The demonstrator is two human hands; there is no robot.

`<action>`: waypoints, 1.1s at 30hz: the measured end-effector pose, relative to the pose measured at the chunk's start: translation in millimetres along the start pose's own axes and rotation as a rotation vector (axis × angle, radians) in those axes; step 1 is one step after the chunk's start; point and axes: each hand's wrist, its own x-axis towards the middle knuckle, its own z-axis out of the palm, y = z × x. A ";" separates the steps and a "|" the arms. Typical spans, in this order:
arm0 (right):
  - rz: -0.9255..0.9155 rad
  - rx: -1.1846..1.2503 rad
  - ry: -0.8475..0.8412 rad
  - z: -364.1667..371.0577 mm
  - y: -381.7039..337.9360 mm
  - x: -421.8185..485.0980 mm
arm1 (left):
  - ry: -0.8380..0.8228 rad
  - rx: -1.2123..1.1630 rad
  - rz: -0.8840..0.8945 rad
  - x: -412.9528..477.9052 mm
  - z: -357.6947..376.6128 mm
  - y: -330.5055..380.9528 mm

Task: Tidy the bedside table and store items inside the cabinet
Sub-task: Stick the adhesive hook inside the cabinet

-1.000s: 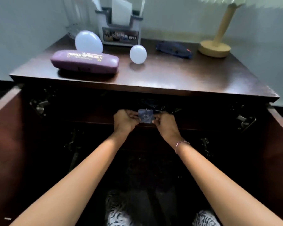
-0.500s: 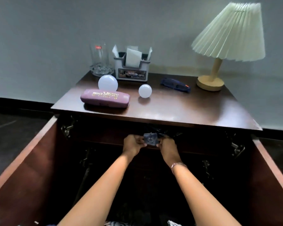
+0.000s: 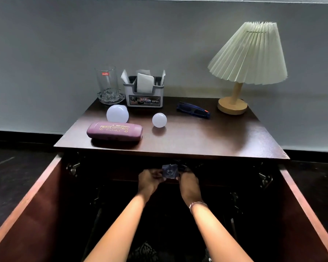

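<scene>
**Now both hands pinch a small blue square**

We see the left hand [image 3: 150, 179] and the right hand [image 3: 187, 183] reaching into the dark cabinet [image 3: 225, 173]. They are right under the front edge of the bedside table [image 3: 197, 142]. The fingers of both hands are curled. They pinch the small blue square [image 3: 169, 171], one hand on each side. It looks thin and shiny, but we cannot tell what it is.

The left door [image 3: 27, 214] and the right door [image 3: 309, 214] are red-brown wood. They stand wide open beside the arms.

Up on the smooth dark top lies a long purple glasses case [image 3: 114, 131] with gold letters. A big round bulb [image 3: 117, 114] sits just behind it. A small round bulb [image 3: 159, 120] and folded blue glasses [image 3: 193, 111] are near.

At the back stand a clear glass [image 3: 106, 82], a grey paper holder [image 3: 144, 95] and a lamp [image 3: 248, 53] with a pleated shade and a round wooden foot.
</scene>
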 end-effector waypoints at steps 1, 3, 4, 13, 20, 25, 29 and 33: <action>0.006 -0.011 0.006 0.6 -0.7 0.2 | -0.001 0.007 0.009 0.8 -0.1 -0.9; 0.017 -0.042 0.007 1.5 -2.1 -0.4 | 0.013 0.023 0.006 4.0 1.9 -3.0; 0.019 -0.065 0.002 1.9 -2.8 -0.5 | 0.020 0.023 -0.004 5.2 2.6 -2.0; 0.073 -0.027 -0.104 -8.8 -9.2 10.6 | -0.022 0.094 -0.041 7.3 0.0 12.3; 0.118 0.101 -0.184 -35.6 -10.5 -2.1 | -0.006 -0.021 -0.087 -4.1 -10.8 19.3; 0.168 0.177 -0.145 -47.0 -9.0 -21.4 | 0.023 0.021 -0.120 -28.9 -13.8 36.5; 0.146 0.335 -0.055 -57.6 -10.4 -41.4 | 0.070 -0.003 -0.170 -43.6 -20.1 52.5; 0.090 0.496 0.105 -68.8 -21.7 -59.5 | 0.088 -0.061 -0.144 -59.6 -21.8 67.9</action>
